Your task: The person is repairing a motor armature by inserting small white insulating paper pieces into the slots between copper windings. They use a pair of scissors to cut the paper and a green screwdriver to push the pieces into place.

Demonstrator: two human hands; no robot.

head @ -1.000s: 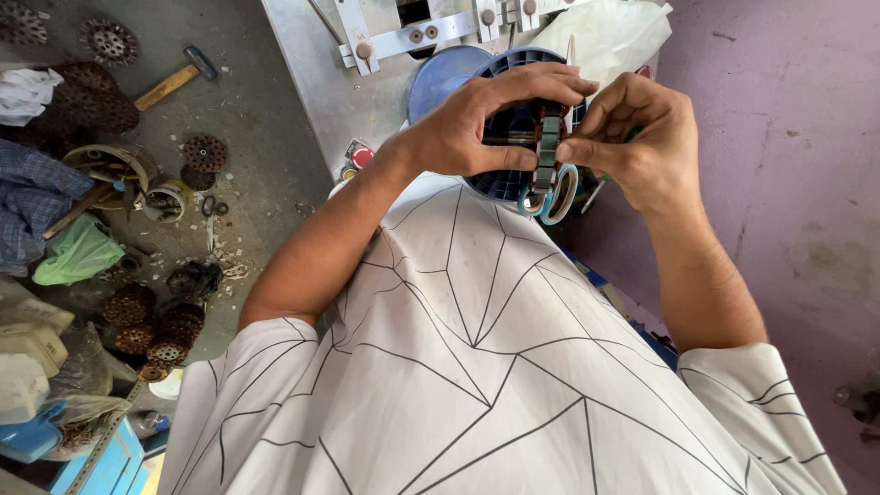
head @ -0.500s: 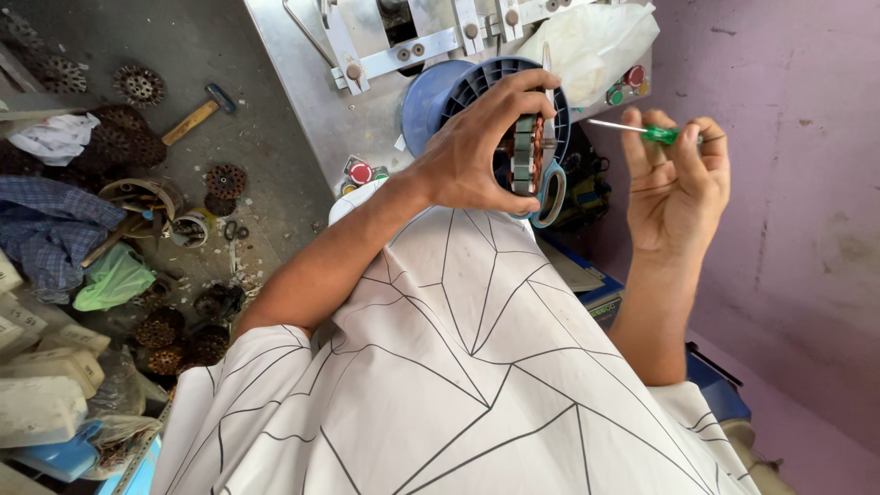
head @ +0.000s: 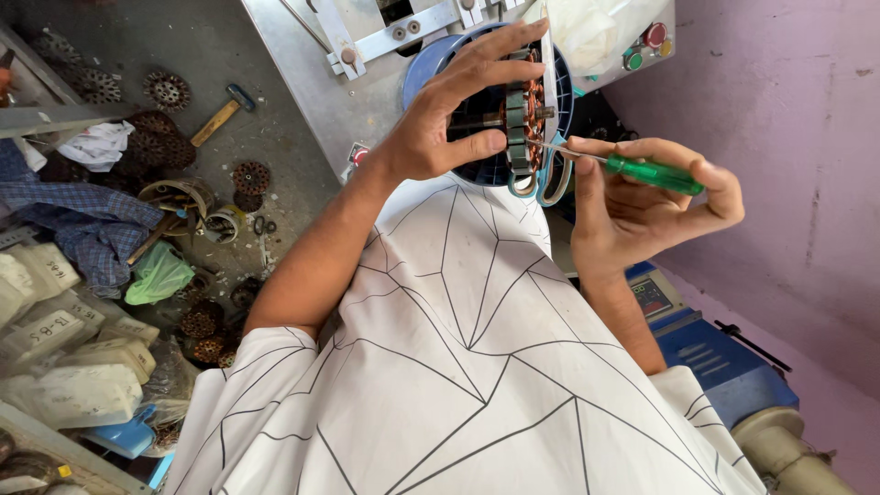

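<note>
The left hand (head: pixel 449 119) is clamped on a wound motor stator (head: pixel 521 119), held upright over a blue bowl (head: pixel 431 69). The right hand (head: pixel 642 197) grips a green-handled screwdriver (head: pixel 642 172), its tip touching the stator. A hammer (head: pixel 223 115) lies on the floor.

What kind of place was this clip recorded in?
Probably a small motor-winding repair workshop. The left hand grips a copper-wound stator, the right hand holds a green-handled screwdriver, and more wound cores and a hammer lie on the floor.
</note>
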